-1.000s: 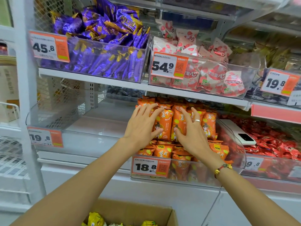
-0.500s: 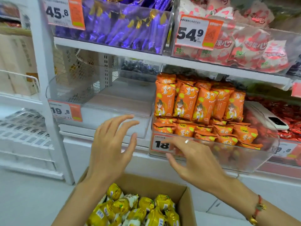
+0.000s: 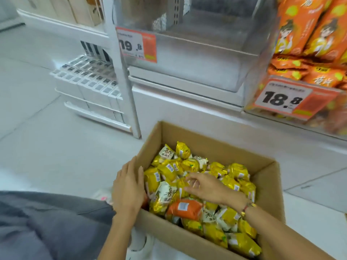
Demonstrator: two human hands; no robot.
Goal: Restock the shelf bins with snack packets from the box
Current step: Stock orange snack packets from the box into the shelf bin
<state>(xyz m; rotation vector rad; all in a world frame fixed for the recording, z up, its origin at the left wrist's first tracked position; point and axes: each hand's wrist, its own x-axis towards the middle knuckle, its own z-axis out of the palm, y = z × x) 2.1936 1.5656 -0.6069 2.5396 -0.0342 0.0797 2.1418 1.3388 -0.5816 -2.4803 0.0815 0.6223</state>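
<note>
The box (image 3: 221, 152) sat on the floor below the bin (image 3: 197, 59), my left hand (image 3: 129, 186) flat on its wall, my right hand (image 3: 206, 186) loosely curled over the packets (image 3: 165, 194), holding nothing: light, crinkly, slippery, best pinched by their seams.

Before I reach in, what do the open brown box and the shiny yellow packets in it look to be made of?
Open brown box: corrugated cardboard by the look, matte, with raw-cut top edges. Shiny yellow packets: probably metallised plastic film, glossy and crinkled, catching highlights, with white printed labels. The right hand is among them; the left hand rests at the box wall.
</note>
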